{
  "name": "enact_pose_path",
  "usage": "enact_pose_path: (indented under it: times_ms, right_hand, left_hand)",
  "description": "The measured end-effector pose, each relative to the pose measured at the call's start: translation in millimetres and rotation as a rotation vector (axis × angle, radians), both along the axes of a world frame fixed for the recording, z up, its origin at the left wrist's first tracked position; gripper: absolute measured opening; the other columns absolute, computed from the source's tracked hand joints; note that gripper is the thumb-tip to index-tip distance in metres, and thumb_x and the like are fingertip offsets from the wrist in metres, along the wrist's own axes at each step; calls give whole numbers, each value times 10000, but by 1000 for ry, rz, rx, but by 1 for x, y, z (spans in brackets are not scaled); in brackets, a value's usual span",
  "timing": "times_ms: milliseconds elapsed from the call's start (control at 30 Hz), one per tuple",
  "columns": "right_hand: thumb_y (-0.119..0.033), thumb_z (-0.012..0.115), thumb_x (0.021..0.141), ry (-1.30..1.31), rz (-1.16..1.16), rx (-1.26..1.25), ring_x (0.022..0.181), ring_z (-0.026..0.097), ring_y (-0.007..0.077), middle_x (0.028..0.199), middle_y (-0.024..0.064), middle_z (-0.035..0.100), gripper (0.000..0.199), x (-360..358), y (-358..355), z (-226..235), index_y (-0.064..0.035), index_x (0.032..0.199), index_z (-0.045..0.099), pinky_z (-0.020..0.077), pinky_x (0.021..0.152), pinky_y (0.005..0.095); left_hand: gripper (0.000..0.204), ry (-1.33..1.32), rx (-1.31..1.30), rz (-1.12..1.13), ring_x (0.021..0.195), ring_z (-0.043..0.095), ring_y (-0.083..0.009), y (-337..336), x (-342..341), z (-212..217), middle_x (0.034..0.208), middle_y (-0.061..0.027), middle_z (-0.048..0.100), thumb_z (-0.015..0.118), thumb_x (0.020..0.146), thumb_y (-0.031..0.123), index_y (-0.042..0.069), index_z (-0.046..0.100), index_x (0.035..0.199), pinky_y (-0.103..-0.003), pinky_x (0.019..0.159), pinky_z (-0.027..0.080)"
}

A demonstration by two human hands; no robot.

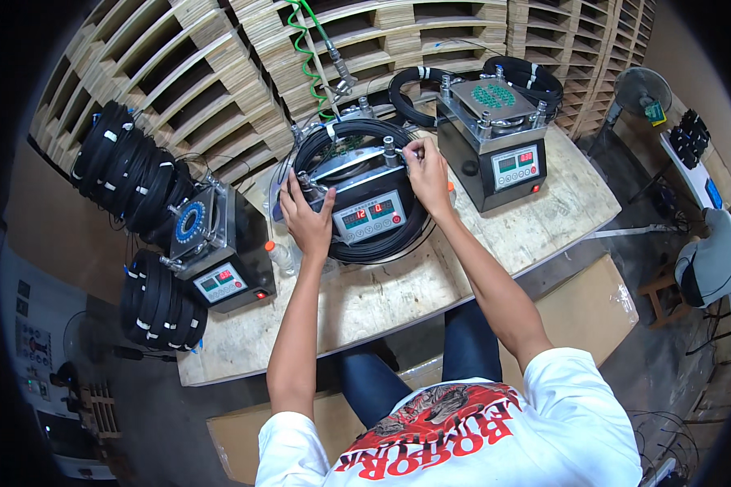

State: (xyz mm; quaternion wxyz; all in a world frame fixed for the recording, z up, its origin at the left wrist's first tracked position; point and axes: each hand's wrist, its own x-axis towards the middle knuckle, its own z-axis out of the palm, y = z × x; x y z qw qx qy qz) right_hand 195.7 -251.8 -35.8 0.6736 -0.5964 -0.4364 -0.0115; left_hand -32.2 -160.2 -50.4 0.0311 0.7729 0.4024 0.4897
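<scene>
In front of me stands a metal bench machine [372, 217] with a lit red display and buttons on its front. A coil of black cable [382, 250] is looped around it, with a white tie at its far side. My left hand [307, 217] rests at the machine's left front corner, thumb and fingers spread around a metal post. Beside the right front post [390, 151], my right hand [427, 174] is closed in a pinch. What lies between its fingertips is too small to make out.
Similar machines stand on the wooden table [365, 308]: one left [219, 243], one right [503, 154]. Bundled black cable coils [126, 166] hang at the left. A small bottle with an orange cap [280, 256] stands near my left forearm. Wooden pallets [365, 32] and a green coiled hose [300, 49] are behind.
</scene>
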Motion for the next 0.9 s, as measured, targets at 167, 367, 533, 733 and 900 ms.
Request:
enact_pose_path:
  times_ms: [167, 367, 533, 733, 900]
  right_hand:
    - [-54, 702, 864, -41, -59, 87, 833, 551, 202, 1028, 136, 524, 273, -18, -6, 7, 0, 1107, 590, 472, 729, 330]
    - [-72, 712, 870, -213, 30, -6, 739, 604, 279, 861, 157, 604, 201, -10, -2, 3, 33, 1012, 616, 477, 676, 382]
    - [-82, 689, 892, -225, 98, -72, 915, 629, 418, 980, 216, 620, 235, -42, -10, 14, 16, 1095, 622, 497, 749, 464]
    - [-195, 675, 924, -378, 179, -207, 656, 677, 324, 752, 188, 681, 237, -21, 13, 73, -27, 1090, 671, 520, 632, 405]
    - [-81, 706, 877, -557, 432, -133, 756, 705, 285, 837, 182, 720, 194, 29, 117, 128, -1, 1050, 670, 535, 684, 379]
  left_hand:
    - [875, -6, -17, 14, 1303, 437, -436, 1, -6, 1, 1429, -228, 446, 655, 875, 599, 85, 371, 1523, -491, 1085, 363]
    - [869, 14, 11, 57, 1292, 449, -431, 3, -1, 1, 1425, -218, 450, 638, 879, 606, 112, 353, 1534, -492, 1070, 372]
    - [867, 12, 27, 54, 1289, 459, -426, 0, 3, 0, 1442, -194, 445, 636, 867, 618, 124, 368, 1528, -493, 1061, 387]
    - [871, 28, 14, 79, 1286, 463, -434, 2, -8, -2, 1441, -201, 441, 634, 869, 615, 98, 372, 1519, -501, 1054, 396]
    - [883, 29, 7, 73, 1288, 463, -447, 4, -9, 1, 1444, -228, 434, 634, 867, 620, 96, 365, 1524, -504, 1052, 397]
